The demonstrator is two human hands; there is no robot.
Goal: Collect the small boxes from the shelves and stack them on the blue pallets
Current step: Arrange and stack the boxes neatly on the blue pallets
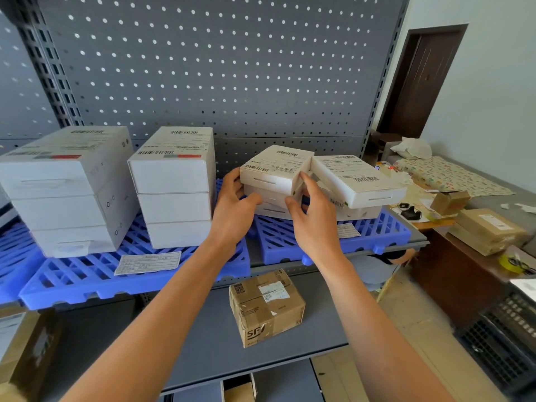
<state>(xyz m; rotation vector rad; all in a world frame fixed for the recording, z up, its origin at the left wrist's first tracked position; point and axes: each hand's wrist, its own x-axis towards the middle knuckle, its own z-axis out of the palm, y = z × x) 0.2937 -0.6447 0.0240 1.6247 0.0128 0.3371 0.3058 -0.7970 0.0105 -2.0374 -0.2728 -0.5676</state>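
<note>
A person's left hand (236,203) and right hand (311,214) grip a small white box (275,169) from either side, fingers curled round its ends, atop a short stack on the right blue pallet (385,227) on a grey shelf. The box is flat and plain, with barcoded labels on its lid and a slot in its front face. Another white box (358,179) leans tilted just beside it. Two taller white stacks (174,184) stand on the left pallet (87,274). A brown carton (266,307) sits on the shelf below.
</note>
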